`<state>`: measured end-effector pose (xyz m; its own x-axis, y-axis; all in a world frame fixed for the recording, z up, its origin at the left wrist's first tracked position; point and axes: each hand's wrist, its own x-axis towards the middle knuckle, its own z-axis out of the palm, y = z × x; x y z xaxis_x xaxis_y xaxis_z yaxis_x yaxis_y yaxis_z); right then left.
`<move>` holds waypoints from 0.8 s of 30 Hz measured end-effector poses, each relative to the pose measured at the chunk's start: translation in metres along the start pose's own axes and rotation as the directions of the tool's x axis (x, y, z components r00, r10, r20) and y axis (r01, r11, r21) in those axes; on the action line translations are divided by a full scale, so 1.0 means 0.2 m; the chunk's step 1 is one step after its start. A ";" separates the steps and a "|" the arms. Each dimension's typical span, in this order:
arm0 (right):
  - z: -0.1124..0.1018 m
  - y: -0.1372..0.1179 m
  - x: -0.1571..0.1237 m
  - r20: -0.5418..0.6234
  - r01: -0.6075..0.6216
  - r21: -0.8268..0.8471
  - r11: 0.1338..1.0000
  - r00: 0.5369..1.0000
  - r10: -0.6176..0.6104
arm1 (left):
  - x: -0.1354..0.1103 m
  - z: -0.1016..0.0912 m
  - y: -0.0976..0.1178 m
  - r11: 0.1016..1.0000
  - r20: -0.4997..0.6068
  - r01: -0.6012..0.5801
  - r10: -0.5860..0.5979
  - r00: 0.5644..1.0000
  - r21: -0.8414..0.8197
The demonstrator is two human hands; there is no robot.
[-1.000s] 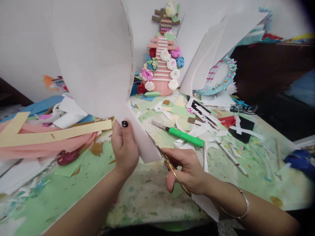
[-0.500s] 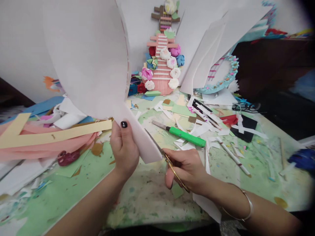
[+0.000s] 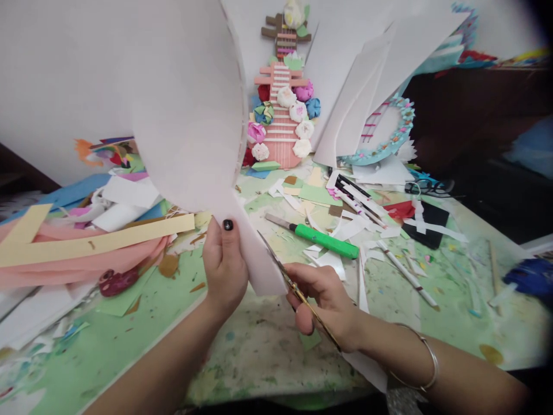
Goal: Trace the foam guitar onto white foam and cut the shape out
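Observation:
My left hand (image 3: 227, 265) is closed on the narrow handle-like part of a large white board cutout (image 3: 190, 104), thumb on its near face. The cutout's wide rounded part rises above that hand and fills the upper left of the view. In my right hand (image 3: 324, 305) is a pair of scissors (image 3: 298, 293) with gold-coloured handles, my fingers wrapped round them. Their blades point up and left along the right edge of the cutout's lower end. Part of the lower blade is hidden behind the board.
A green utility knife (image 3: 326, 240) lies beyond my right hand, its blade out. Paper scraps and white pens (image 3: 408, 274) litter the green table. Behind stands a pink paper lute (image 3: 283, 132) with paper flowers. Pale yellow strips (image 3: 129, 233) and a dark red tape dispenser (image 3: 118, 281) lie left.
The white cutout and my left hand have shifted slightly right and turned a little. The scissors' handles have swung slightly lower, with the blades still at the cutout's edge.

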<state>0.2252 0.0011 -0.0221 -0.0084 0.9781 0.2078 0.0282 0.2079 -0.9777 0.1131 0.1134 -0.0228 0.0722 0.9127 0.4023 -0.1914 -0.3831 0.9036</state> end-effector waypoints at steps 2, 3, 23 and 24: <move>0.00 0.00 0.00 -0.031 -0.021 -0.055 0.998 0.999 0.020 | -0.01 0.01 0.00 0.999 -0.010 0.027 -0.027 1.000 -0.025; 0.00 -0.01 0.00 -0.038 -0.037 -0.068 0.997 0.999 0.034 | -0.01 0.01 0.00 0.999 -0.015 0.038 -0.038 0.999 -0.027; -0.07 0.00 0.02 -0.154 0.076 -0.564 0.823 0.969 -0.195 | 0.07 -0.01 0.03 0.986 -0.175 -0.155 0.144 0.974 -0.053; -0.06 0.00 0.03 -0.134 0.077 -0.597 0.799 0.972 -0.194 | 0.07 -0.01 0.02 0.986 -0.184 -0.158 0.146 0.972 -0.053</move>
<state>0.2377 0.0064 -0.0215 0.1204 0.9107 0.3951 0.6183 0.2426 -0.7476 0.1113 0.1254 -0.0126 -0.1380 0.8575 0.4957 -0.2522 -0.5144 0.8196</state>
